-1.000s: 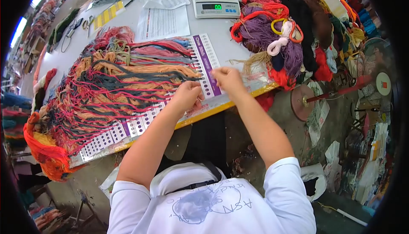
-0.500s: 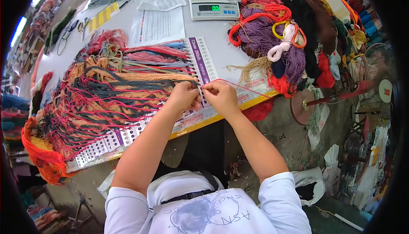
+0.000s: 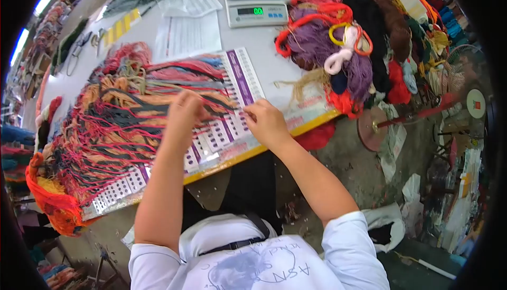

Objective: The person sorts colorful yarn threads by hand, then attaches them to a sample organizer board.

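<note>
A bright orange-red yarn bundle (image 3: 47, 187) hangs over the left corner of the white worktop (image 3: 256, 42); its weight could drag neighbouring yarn. Long pink, tan and dark-grey yarn strands (image 3: 116, 118) lie crossed to its right; pulling one could tighten a tangle. The left hand (image 3: 186, 110) is blurred above them; its grip cannot be told, and a hasty movement could snag strands. At the white-and-purple punched card (image 3: 240, 81), the right hand's (image 3: 265, 122) fingertips are pinched together, contents indiscernible; excess tension could tear a hole.
</note>
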### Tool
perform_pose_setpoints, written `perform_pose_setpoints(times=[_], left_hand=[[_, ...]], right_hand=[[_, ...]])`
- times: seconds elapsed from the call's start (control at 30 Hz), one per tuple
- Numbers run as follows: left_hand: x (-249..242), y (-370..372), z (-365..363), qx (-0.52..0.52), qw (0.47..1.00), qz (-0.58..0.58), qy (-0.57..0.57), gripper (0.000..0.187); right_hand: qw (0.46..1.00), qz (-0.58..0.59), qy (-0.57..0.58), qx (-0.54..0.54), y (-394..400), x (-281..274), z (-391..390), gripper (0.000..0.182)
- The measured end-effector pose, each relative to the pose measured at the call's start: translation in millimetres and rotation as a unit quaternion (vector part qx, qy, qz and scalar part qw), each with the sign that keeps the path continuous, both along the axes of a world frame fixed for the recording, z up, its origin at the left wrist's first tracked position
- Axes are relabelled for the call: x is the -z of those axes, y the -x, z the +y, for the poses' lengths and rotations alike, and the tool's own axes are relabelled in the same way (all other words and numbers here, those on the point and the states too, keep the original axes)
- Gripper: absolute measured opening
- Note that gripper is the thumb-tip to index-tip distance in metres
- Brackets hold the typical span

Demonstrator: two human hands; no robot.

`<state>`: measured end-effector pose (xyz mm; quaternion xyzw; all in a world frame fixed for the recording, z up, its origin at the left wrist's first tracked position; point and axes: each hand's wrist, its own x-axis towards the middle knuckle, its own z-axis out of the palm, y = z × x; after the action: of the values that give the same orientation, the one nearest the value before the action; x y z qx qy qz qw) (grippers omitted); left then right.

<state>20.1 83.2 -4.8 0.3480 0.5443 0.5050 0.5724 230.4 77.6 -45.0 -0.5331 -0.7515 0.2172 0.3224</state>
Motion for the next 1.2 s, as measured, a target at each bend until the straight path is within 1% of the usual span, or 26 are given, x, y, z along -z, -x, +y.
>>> perform_pose_setpoints(times=[0.03, 0.07, 0.1, 0.17, 0.2, 0.27, 0.3, 0.33, 0.37, 0.4, 0.43, 0.47, 0.5, 0.53, 0.57, 0.63, 0.7, 0.73, 0.77, 0.8, 0.87, 0.93, 0.97, 1.03, 1.13, 1.2], left_hand=[[-2, 5, 0, -0.022, 0.993, -0.115, 0.004, 0.003], [-4, 11, 0, -0.022, 0.985, -0.170, 0.020, 0.005], [-17, 8, -6, -0.056, 0.976, -0.208, 0.025, 0.009], [-8, 16, -7, -0.008, 0.958, -0.288, 0.003, 0.010], [-7, 14, -8, -0.001, 0.948, -0.317, 0.022, 0.009], [-1, 4, -7, 0.049, 0.913, -0.404, -0.002, 0.007], [-9, -4, -7, 0.042, 0.930, -0.364, 0.023, 0.006], [13, 1, 1, 0.158, 0.908, -0.385, -0.042, 0.005], [17, -11, 2, 0.144, 0.920, -0.359, -0.068, 0.009], [2, -19, -3, 0.084, 0.957, -0.279, 0.002, 0.014], [17, -18, 4, 0.091, 0.963, -0.254, 0.010, 0.017], [18, -25, 3, 0.113, 0.960, -0.257, -0.013, 0.020], [28, -27, 7, 0.155, 0.971, -0.181, -0.019, 0.023], [18, -37, 4, 0.169, 0.976, -0.140, -0.001, 0.026], [18, -44, 6, 0.193, 0.980, -0.049, 0.008, 0.028], [24, -55, 9, 0.224, 0.973, 0.050, -0.022, 0.027], [17, -61, 10, 0.197, 0.974, 0.095, -0.065, 0.022], [31, -55, 16, 0.205, 0.959, 0.158, -0.117, 0.020], [45, -50, 21, 0.213, 0.938, 0.217, -0.168, 0.018], [26, -51, 15, 0.209, 0.948, 0.200, -0.133, 0.016], [37, -44, 18, 0.173, 0.970, 0.108, -0.134, 0.015], [22, -32, 16, 0.136, 0.976, 0.085, -0.145, 0.013], [9, -21, 13, 0.114, 0.980, 0.077, -0.146, 0.013], [-20, 8, 8, 0.060, 0.991, 0.010, -0.116, 0.016], [-30, 79, 7, 0.057, 0.993, -0.068, -0.078, 0.015], [-42, 118, 4, 0.003, 0.993, -0.106, -0.059, 0.011]], right_hand=[[0.999, -0.030, -0.025, -0.003, 0, 1, 0, 0.016], [0.999, -0.025, -0.035, -0.007, 1, 2, 0, 0.011], [0.999, -0.032, -0.031, -0.005, 1, 1, -4, 0.011], [0.993, -0.104, -0.062, 0.010, 6, -8, -2, 0.004], [0.987, -0.149, -0.064, 0.007, 11, -14, -5, 0.004], [0.977, -0.194, -0.084, -0.002, 12, 16, 5, 0.012], [0.976, -0.182, -0.120, 0.004, 14, 23, 8, 0.007], [0.972, -0.200, -0.121, 0.030, 17, 28, 11, 0.007], [0.980, -0.172, -0.096, 0.038, 16, 18, 10, 0.010], [0.986, -0.134, -0.090, 0.040, 13, 8, 12, 0.013], [0.993, -0.089, -0.074, 0.035, 12, -1, 10, 0.015], [0.998, -0.063, 0.005, 0.030, 11, -10, 10, 0.016], [0.996, -0.035, 0.083, 0.020, 9, -17, 11, 0.017], [0.995, -0.019, 0.091, 0.025, 10, -11, 16, 0.016], [0.995, -0.003, 0.099, 0.014, 8, -11, 18, 0.017], [0.994, 0.029, 0.108, -0.001, 4, -15, 18, 0.017], [0.986, 0.082, 0.142, -0.008, 0, -18, 19, 0.020], [0.978, 0.141, 0.150, -0.019, -2, -16, 20, 0.021], [0.979, 0.143, 0.147, -0.018, -4, -13, 21, 0.021], [0.975, 0.140, 0.169, -0.022, -5, -14, 20, 0.021], [0.971, 0.137, 0.193, -0.025, -6, -10, 20, 0.022], [0.988, 0.026, 0.151, -0.006, -2, 1, 22, 0.019], [0.988, 0.031, 0.154, -0.005, 0, 4, 19, 0.019], [0.990, -0.016, 0.140, 0.003, 5, 4, 18, 0.019], [0.990, -0.016, 0.136, 0.027, 9, 3, 16, 0.019], [0.990, -0.017, 0.135, 0.040, 10, 3, 15, 0.018]])
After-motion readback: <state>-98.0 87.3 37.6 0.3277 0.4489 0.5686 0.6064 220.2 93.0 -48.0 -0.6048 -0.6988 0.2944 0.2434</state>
